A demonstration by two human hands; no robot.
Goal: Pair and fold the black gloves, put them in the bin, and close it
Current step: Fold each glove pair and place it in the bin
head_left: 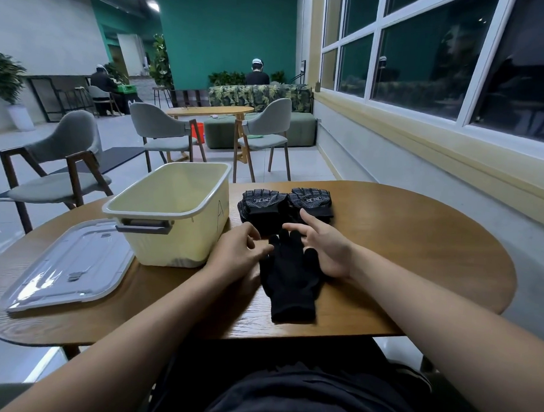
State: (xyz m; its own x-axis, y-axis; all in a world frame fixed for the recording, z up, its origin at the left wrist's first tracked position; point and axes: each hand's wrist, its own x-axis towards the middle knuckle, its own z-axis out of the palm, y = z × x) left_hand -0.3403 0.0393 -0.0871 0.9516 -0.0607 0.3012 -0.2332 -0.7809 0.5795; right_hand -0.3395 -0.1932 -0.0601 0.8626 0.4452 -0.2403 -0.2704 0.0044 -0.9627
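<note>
Plain glove [290,277]: laid flat at the near edge of the table [417,257], cuff toward the person, fingers pointing away, probably so that it could be smoothed for folding. Whether 1 or 2 layers lay there could not be told.
Left hand [238,254]: held at the glove's left edge with fingers loosely curled. Nothing was seen to be gripped.
Right hand [327,251]: kept open at the glove's right side, fingers spread, nothing held.
Lid [68,266]: set down flat to the left, apart from the gloves, so the bin was left open.
Bin [177,242]: placed just left of the hands, its mouth uncovered. Little of its inside was shown.
Patterned gloves [283,209]: 2 were laid side by side just beyond the plain glove, to the right of the bin.
Obstruction: nothing was seen between the gloves and the bin.
Chairs [65,167]: stood beyond the table, well apart from the work.
</note>
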